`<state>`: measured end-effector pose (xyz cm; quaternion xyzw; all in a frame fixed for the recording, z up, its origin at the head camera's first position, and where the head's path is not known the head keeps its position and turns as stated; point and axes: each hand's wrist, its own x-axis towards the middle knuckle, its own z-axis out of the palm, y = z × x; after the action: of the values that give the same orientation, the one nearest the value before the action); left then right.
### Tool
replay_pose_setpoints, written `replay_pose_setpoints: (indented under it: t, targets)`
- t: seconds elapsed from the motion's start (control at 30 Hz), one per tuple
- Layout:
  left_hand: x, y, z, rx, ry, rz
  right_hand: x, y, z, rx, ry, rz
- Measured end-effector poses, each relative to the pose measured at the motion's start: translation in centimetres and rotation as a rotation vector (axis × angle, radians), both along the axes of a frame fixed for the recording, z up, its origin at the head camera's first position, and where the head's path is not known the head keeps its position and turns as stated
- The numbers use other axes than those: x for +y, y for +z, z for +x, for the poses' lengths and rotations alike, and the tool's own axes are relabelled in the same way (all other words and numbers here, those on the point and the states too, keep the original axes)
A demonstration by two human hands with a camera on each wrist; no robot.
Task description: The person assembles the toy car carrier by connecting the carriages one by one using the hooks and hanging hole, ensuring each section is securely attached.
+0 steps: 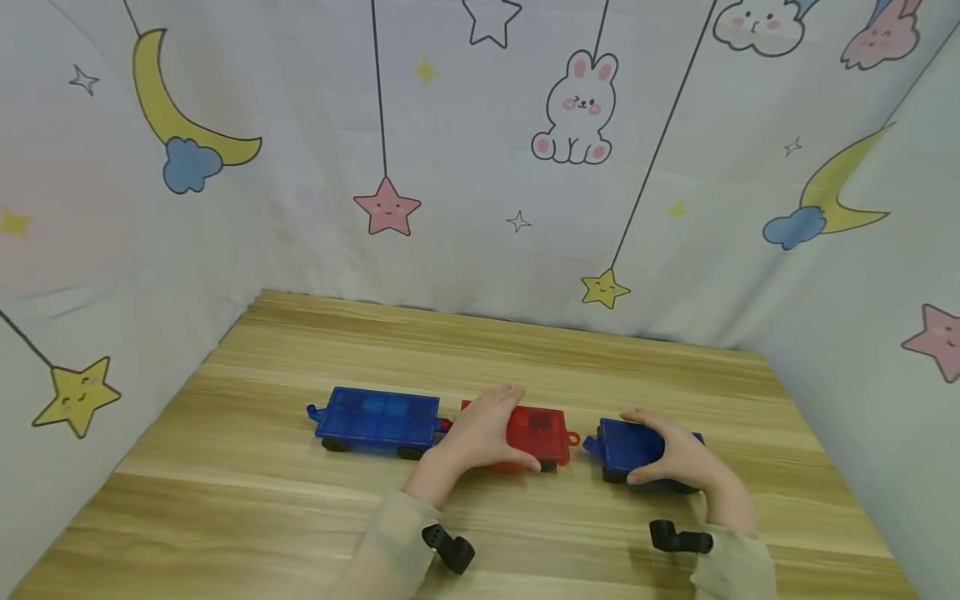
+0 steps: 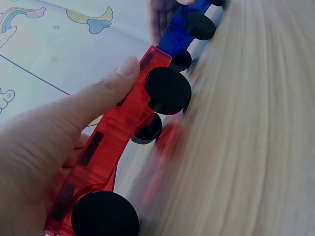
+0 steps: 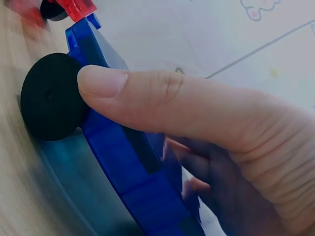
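My left hand (image 1: 476, 435) grips a translucent red toy wagon (image 1: 546, 429) from above, thumb along its near side. A red ring (image 1: 573, 438) sticks out of its right end. To the right, a shorter translucent blue toy wagon (image 1: 621, 443) is held by my right hand (image 1: 681, 457), thumb on the near side by a black wheel (image 3: 51, 96). Its blue hook (image 1: 591, 445) points at the red ring, with a small gap between them in the head view. At left stands a longer blue wagon (image 1: 382, 417), its right end close to the red wagon.
The wagons stand in a row on a wood-grain table (image 1: 247, 517). A white cloth (image 1: 465, 267) printed with stars, moons and a rabbit hangs behind and along both sides. Black wrist cameras (image 1: 450, 548) are worn on both sleeves.
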<state>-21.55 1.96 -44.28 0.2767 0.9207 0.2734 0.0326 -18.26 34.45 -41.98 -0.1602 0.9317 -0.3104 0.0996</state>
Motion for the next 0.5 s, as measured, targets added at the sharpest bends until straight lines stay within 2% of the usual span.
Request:
replay_pose_setpoints:
  t: [0.27,0.5]
  targets:
    - [0.08,-0.1,-0.11,0.053,-0.036,-0.027,-0.01,-0.04,-0.21,-0.023,0.001,0.01]
    - [-0.12,-0.36,-0.22,0.046,-0.039,-0.022,-0.04,-0.32,-0.24,-0.023,-0.004,0.015]
